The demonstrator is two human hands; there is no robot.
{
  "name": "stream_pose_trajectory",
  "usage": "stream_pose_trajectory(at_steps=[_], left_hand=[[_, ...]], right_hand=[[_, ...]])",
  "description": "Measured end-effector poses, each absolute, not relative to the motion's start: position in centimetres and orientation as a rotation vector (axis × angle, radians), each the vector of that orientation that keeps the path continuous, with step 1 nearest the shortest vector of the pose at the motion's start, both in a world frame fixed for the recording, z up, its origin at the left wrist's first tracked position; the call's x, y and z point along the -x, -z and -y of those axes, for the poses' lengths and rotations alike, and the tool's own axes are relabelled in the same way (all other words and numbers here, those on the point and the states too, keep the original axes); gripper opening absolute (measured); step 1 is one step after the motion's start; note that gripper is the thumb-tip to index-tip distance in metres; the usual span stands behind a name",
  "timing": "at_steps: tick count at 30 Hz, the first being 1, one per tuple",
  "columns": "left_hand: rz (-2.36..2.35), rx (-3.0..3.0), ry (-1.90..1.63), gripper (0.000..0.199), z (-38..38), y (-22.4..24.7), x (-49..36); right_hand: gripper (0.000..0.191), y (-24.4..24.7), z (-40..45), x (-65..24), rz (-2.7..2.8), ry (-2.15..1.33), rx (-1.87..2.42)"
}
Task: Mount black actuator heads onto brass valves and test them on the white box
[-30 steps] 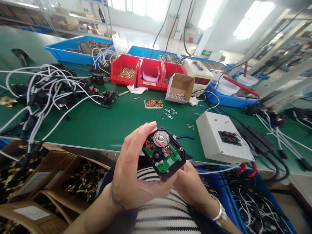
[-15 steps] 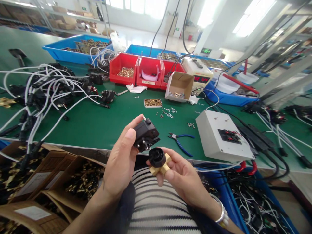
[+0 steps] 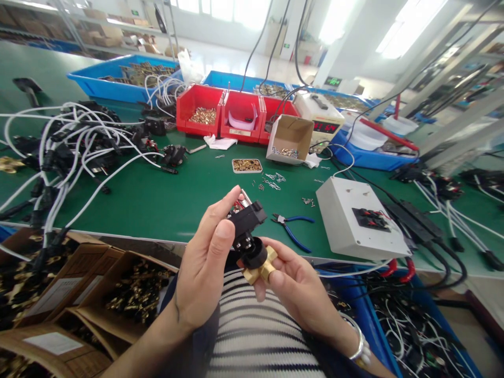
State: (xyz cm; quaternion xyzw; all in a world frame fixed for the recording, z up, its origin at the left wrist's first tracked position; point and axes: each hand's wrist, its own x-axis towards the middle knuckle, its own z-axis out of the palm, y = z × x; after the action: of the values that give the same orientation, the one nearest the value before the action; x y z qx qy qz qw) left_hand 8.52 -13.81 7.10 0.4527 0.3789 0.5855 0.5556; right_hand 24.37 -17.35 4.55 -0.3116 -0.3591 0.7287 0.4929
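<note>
I see a person at a green table [image 3: 165, 202], with both hands held up at the middle of its near edge. The left hand [image 3: 202, 265] has its thumb and fingers around a black box [image 3: 248, 220], which tips to one side and shows a bit of red wire on top. The right hand [image 3: 297, 281] pinches a gold metal piece [image 3: 260, 273] with a round black cap [image 3: 254, 254] on it. The bottom of the black box is right at the cap, but I cannot tell if they touch. The gold piece is just in front of the near edge, over the person's lap. Next to the hands, pliers [image 3: 293, 228] with blue handles lie by the near edge. A gray box [image 3: 342, 220] sits farther along that edge, toward the right. In the middle of the table is a little dish [image 3: 247, 172] full of gold bits. Behind it, toward the far edge, stand a red bin [image 3: 199, 129] and a paper box [image 3: 293, 131] with screws inside. A big heap of white cords and black parts [image 3: 90, 131] lies toward the left edge.
</note>
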Motion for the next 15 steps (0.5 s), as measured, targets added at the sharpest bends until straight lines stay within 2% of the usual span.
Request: stream_pose_trajectory(at_steps=[10, 15], left_hand=[[-0.937, -1.197, -1.368, 0.041, 13.91, -7.40, -8.02], [-0.978, -1.293, -1.415, 0.041, 13.95, -7.42, -8.04]], right_hand=[[0.055, -4.46, 17.45, -24.44, 0.853, -1.766, 0.760], [0.045, -4.45, 17.30, -24.41, 0.856, -1.773, 0.696]])
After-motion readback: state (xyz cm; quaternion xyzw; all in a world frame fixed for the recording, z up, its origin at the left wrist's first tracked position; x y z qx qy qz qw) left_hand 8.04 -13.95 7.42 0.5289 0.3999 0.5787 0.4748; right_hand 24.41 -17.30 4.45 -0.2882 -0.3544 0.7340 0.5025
